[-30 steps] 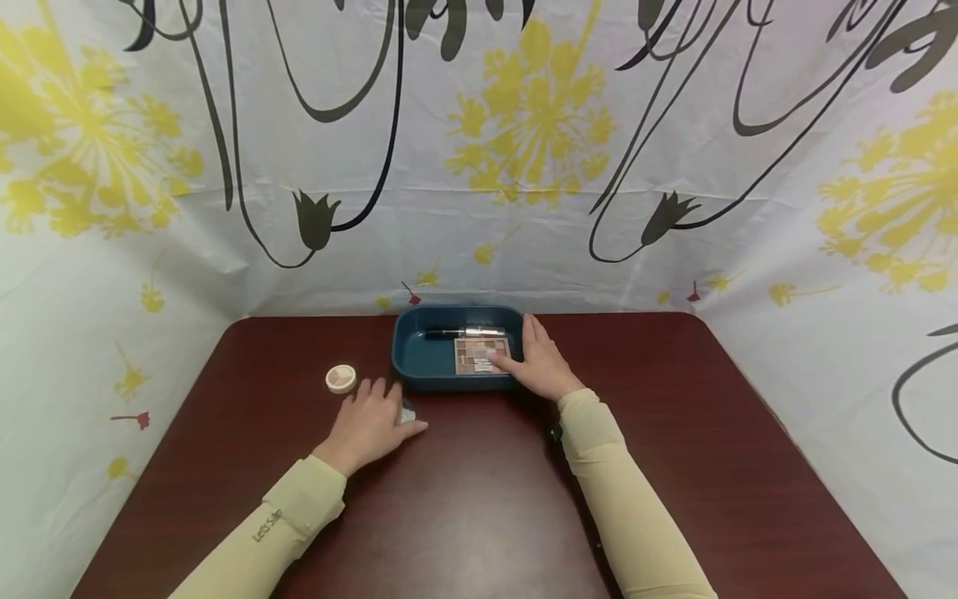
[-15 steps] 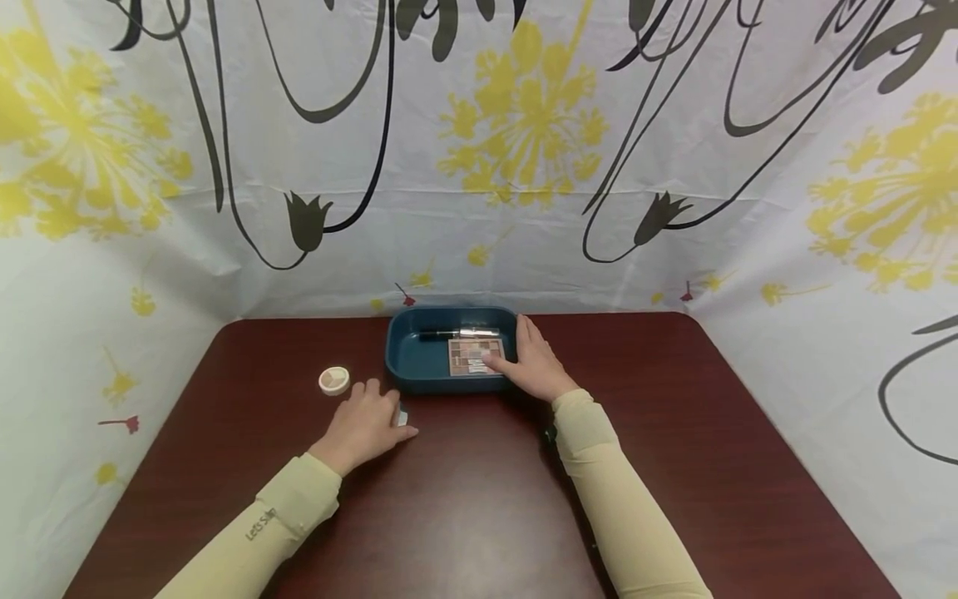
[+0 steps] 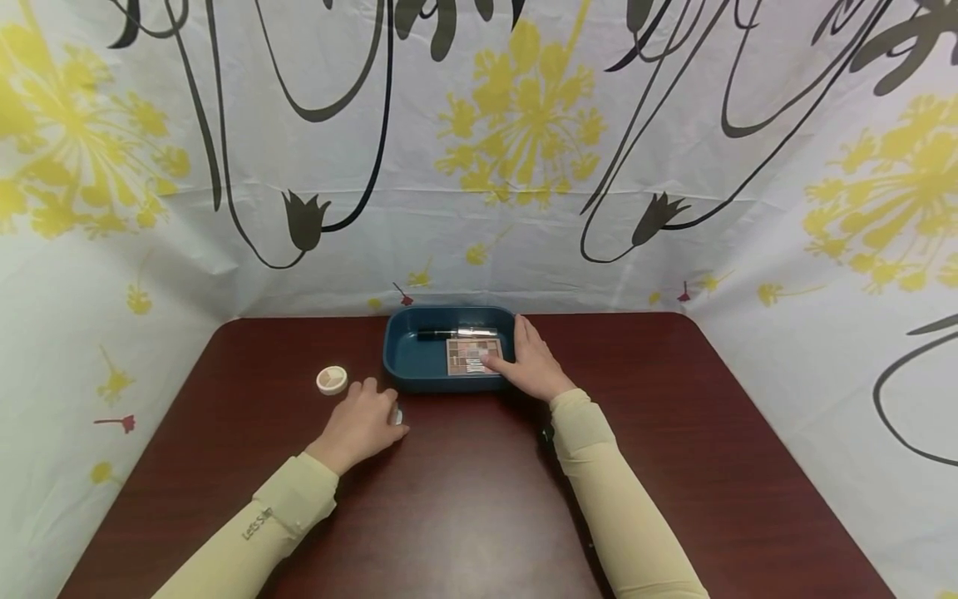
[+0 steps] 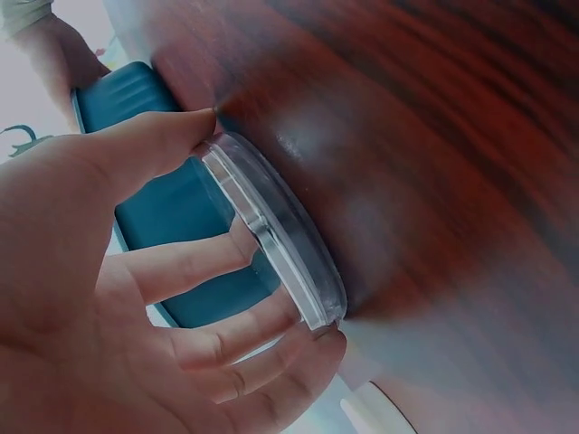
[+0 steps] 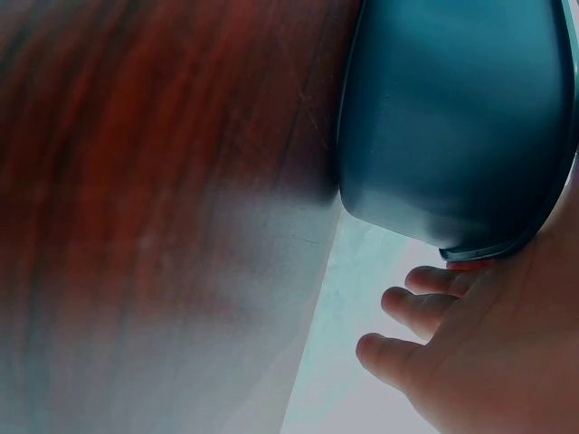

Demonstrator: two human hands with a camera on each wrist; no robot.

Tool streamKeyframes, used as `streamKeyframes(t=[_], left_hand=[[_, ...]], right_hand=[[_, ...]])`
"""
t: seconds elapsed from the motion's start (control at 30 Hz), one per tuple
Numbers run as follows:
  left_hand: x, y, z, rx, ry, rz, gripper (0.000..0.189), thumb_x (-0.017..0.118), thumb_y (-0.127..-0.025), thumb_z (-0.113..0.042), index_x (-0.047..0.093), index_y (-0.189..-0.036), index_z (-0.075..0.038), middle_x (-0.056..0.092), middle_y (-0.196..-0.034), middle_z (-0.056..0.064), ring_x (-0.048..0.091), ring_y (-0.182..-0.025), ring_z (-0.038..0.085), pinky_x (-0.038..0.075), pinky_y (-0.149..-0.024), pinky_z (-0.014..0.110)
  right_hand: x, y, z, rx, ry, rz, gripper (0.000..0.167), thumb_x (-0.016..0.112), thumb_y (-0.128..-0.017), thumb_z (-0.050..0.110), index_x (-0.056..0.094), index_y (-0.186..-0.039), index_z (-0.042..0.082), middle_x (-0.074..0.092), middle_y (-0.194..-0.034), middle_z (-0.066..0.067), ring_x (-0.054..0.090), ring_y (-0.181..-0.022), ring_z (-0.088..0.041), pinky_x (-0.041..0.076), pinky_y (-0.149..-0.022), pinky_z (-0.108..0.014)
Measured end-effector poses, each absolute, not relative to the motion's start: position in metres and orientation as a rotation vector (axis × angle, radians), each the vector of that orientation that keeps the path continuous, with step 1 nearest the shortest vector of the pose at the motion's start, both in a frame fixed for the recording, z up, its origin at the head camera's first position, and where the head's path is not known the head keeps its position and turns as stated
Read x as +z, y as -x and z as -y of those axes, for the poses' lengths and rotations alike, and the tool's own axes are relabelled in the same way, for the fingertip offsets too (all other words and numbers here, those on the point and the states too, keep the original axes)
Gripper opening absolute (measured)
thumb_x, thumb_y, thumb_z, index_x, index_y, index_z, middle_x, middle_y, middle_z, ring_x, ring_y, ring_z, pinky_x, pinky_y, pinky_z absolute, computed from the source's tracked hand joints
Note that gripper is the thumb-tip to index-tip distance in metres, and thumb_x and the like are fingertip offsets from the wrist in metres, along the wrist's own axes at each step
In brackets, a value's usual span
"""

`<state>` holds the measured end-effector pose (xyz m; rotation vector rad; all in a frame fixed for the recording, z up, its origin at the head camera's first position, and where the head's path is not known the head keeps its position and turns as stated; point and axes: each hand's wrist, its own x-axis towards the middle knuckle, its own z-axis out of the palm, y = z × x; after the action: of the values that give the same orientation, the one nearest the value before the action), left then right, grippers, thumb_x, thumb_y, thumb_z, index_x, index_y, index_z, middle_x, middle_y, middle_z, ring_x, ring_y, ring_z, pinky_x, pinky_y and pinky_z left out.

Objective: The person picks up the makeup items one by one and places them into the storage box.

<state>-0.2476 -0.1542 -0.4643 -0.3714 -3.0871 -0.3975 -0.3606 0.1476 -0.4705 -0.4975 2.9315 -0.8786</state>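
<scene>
My left hand (image 3: 358, 426) pinches a clear plastic case with a rounded edge (image 4: 288, 249) between thumb and fingers, low over the table; from the head only a sliver of it shows. My right hand (image 3: 533, 366) holds the right end of a blue tray (image 3: 415, 358), thumb reaching inside over an eyeshadow palette (image 3: 462, 358) and fingers along the outside. Behind the palette in the tray lies a slim black and clear cosmetic tube (image 3: 456, 334). The right wrist view shows the tray's outer wall (image 5: 452, 117) with the fingers extended past its end.
A small round white pan with pale wedges (image 3: 332, 380) sits on the dark red wooden table (image 3: 464, 499), just left of my left hand's fingers. Close behind the table's far edge hangs a patterned cloth (image 3: 419, 183).
My left fingers have drawn in on the clear case, and the thumb has come closer to them. My right hand stays at the tray. The whole view has shifted slightly.
</scene>
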Motion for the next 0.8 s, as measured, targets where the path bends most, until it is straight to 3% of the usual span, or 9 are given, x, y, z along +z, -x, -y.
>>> streamKeyframes(t=[0.33, 0.8], left_hand=[[-0.450, 0.245, 0.161, -0.388, 0.395, 3.052, 0.051, 0.083, -0.080, -0.038, 0.070, -0.113, -0.002, 0.054, -0.097, 0.016, 0.052, -0.091, 0.033, 0.054, -0.062, 0.043], [-0.412, 0.248, 0.167, -0.353, 0.455, 3.011, 0.046, 0.082, -0.083, -0.038, 0.070, -0.109, -0.002, 0.055, -0.094, 0.013, 0.053, -0.089, 0.032, 0.053, -0.068, 0.045]], right_hand=[[-0.471, 0.361, -0.148, -0.890, 0.497, -2.934, 0.109, 0.058, -0.093, 0.064, 0.001, -0.161, 0.001, 0.001, -0.168, -0.015, 0.005, -0.153, -0.031, 0.015, -0.120, -0.053], [-0.473, 0.361, -0.147, -0.874, 0.470, -2.926, 0.109, 0.056, -0.093, 0.068, -0.003, -0.161, 0.006, 0.000, -0.168, -0.014, 0.005, -0.153, -0.030, 0.014, -0.120, -0.053]])
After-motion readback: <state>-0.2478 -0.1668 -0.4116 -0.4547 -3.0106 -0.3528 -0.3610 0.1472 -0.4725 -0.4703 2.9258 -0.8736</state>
